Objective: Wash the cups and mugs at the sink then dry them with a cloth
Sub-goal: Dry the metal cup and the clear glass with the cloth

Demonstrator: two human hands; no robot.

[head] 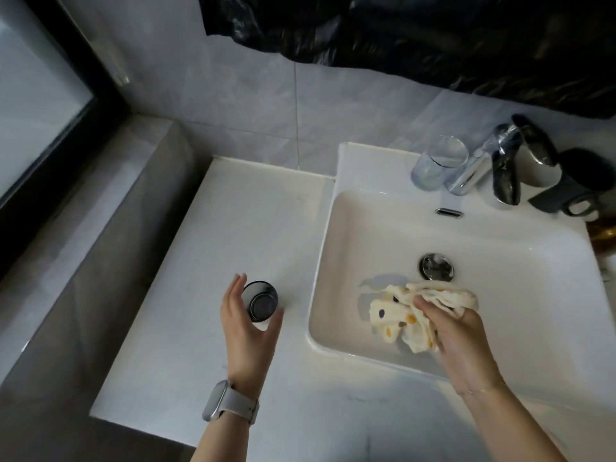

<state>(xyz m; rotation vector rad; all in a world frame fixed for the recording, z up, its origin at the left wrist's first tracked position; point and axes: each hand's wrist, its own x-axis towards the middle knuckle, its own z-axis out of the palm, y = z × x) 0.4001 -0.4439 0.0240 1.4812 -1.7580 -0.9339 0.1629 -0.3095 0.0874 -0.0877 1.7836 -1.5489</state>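
A small dark glass cup (260, 301) stands upside down on the white counter (233, 228), just left of the sink (500, 295), its round base facing up. The left hand (246, 331) is cupped around it from the near side, fingers (237, 286) relaxed and spread, thumb on the right side of the cup; the fingertips sit right by the glass, but whether they touch it cannot be told, and they do not clasp it. A pale grey watch (226, 401) is strapped to that wrist. Over the basin, the right hand (456, 331) grips a bunched cream cloth (410, 315) with yellow and dark dots, its fingers curled into the fabric, which hangs into the bowl just in front of the chrome drain plug (436, 266). At the back rim of the sink a clear drinking glass (438, 161) stands upright, just left of the chrome tap (480, 161), whose spout reaches over the basin. To the right of the tap a dark grey mug (573, 185) with a pale inside lies tilted on the rim, its handle toward the viewer. A slim overflow slot (450, 212) shows in the back wall of the basin. Grey marbled tiles (233, 95) cover the wall behind, and crumpled black plastic sheeting (416, 38) hangs across the top.
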